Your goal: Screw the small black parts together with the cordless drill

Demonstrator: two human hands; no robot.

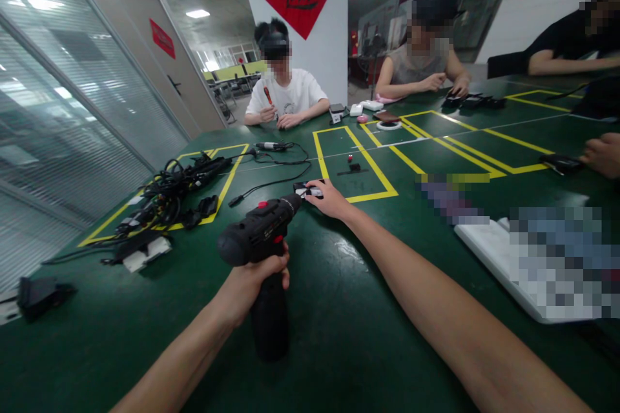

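Note:
My left hand (264,274) is wrapped round the grip of a black cordless drill (256,232) with red buttons. The drill points away from me and its tip reaches a small black-and-white device (314,191) lying on the green table (334,335). Fingers of my right hand (330,199) press on that device and pin it beside the drill's chuck. Exactly where the bit meets the device is too small to make out.
A tangle of black cables (179,190) lies at left, with dark adapters (39,297) nearer me. Yellow tape (372,195) marks the table. A white tray (504,271) stands at right. Several people sit around, one holding a red screwdriver (267,95).

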